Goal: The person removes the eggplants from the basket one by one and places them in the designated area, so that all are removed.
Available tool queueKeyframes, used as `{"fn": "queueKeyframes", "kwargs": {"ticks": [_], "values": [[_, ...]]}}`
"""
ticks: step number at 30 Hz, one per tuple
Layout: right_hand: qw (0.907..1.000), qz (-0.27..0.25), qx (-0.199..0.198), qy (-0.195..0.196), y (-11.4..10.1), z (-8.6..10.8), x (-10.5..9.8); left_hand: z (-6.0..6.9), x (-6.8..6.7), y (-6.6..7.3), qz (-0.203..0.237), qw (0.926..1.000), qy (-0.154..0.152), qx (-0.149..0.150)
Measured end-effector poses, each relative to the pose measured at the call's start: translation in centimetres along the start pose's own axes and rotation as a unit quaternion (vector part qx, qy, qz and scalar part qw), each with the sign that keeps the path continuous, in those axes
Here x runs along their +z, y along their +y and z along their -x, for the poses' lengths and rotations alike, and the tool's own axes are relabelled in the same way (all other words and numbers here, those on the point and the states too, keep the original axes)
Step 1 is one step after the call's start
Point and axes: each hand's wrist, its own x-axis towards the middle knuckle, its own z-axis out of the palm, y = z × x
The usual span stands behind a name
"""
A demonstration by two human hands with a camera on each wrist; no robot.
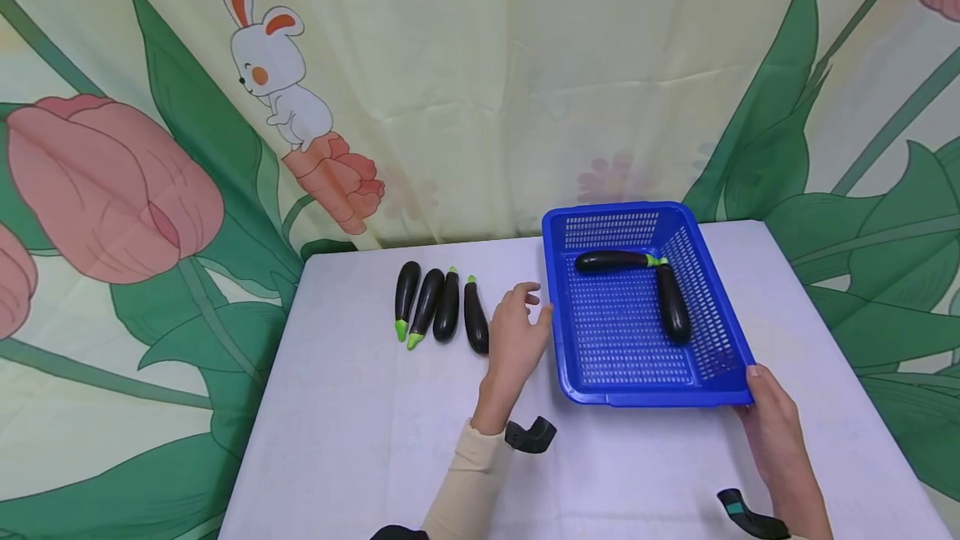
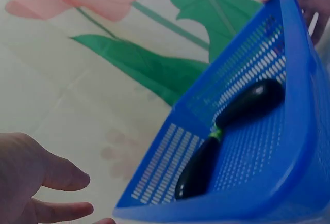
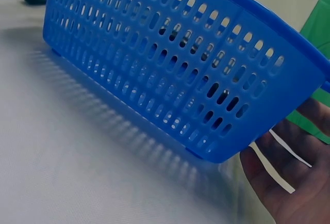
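A blue plastic basket (image 1: 626, 397) with slotted walls holds two eggplants; one eggplant (image 1: 611, 262) lies crosswise at the back and another eggplant (image 1: 672, 304) lies along the right wall, their green stems meeting. My right hand (image 1: 776, 419) grips the basket's near right corner, thumb on the rim and fingers beneath. In the right wrist view, that end of the basket appears raised above the tablecloth. My left hand (image 1: 517, 340) holds nothing, fingers loosely bent, just left of the basket's left rim. It partly covers the lower end of the nearest loose eggplant (image 1: 474, 315).
More loose eggplants (image 1: 426, 308) lie in a row on the left half of the white-covered table (image 1: 337, 440). A curtain (image 1: 465, 107) printed with tulips and a rabbit hangs behind the table. Black wrist-worn pieces (image 1: 531, 435) stick out beside both wrists.
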Motion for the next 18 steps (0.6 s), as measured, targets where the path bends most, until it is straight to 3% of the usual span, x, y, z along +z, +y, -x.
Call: {"fn": "queueKeyframes", "kwargs": {"ticks": [5,11,14,18], "values": [[0.9999,-0.003,-0.01,0.0,0.0,0.0,0.1,0.1,0.3,1.3,0.095,0.9943,-0.049,0.005],[1.0,-0.007,-0.006,0.004,0.1,0.0,0.1,0.0,1.0,2.5,0.181,0.9776,-0.108,-0.001],[1.0,-0.001,-0.005,0.004,0.1,0.0,0.1,-0.2,1.5,2.8,0.231,0.9634,-0.136,-0.004],[1.0,0.002,-0.005,0.004,0.1,-0.1,0.0,-0.3,2.0,3.2,0.321,0.9299,-0.177,-0.03]]}}
